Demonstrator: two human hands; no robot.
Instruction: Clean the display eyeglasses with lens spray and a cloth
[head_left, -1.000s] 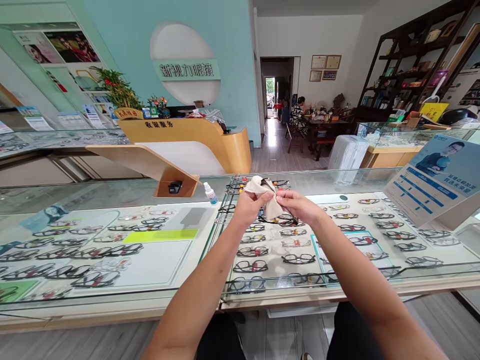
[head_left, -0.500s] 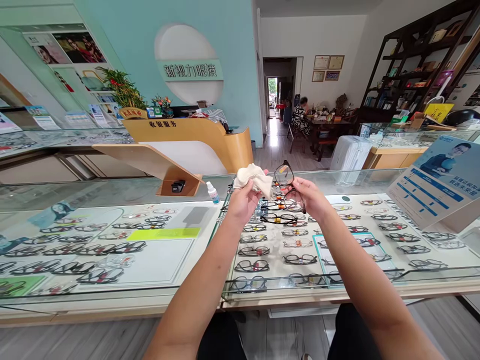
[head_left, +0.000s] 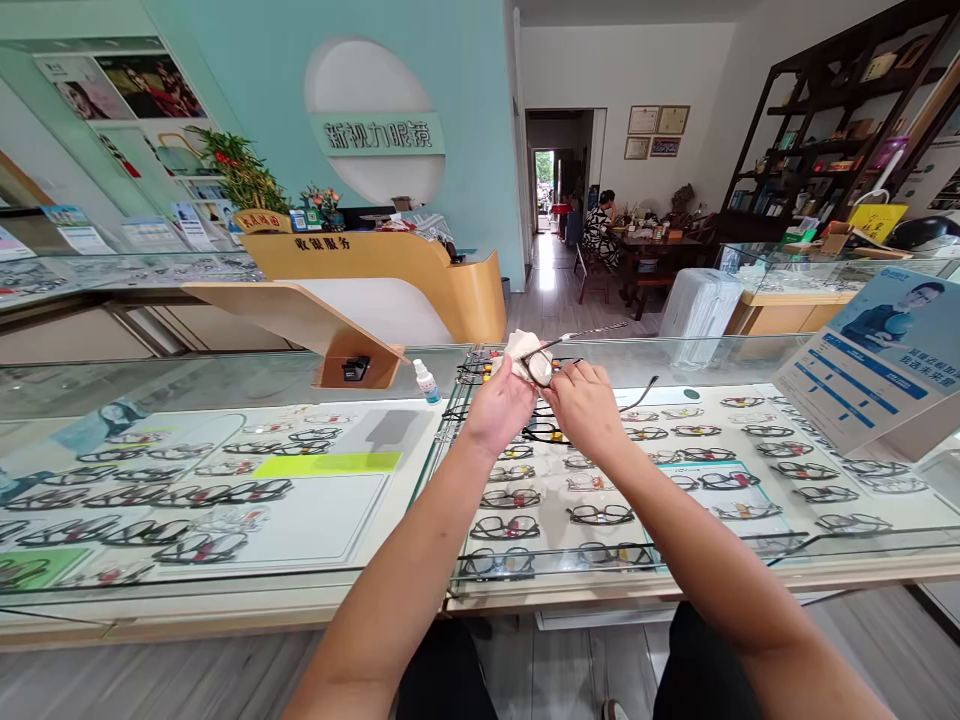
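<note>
Above the glass counter, my left hand is closed on a cream cloth, which lies against one lens of a pair of dark-framed glasses. My right hand pinches the same glasses at the frame, its fingers touching the cloth side. One temple of the glasses points up to the right over the counter, the other sticks out beyond my right hand. Fingers of both hands partly hide the frame. A small white bottle stands upright on the counter to the left of my hands.
Rows of eyeglasses lie inside the glass display case under my arms. A tilted wooden stand is at the left, and a blue-white sign at the right. Far back, a person sits by a table.
The glasses have turned and come leftward to the cloth. My right hand has moved left, beside my left hand. The cloth now touches a lens.
</note>
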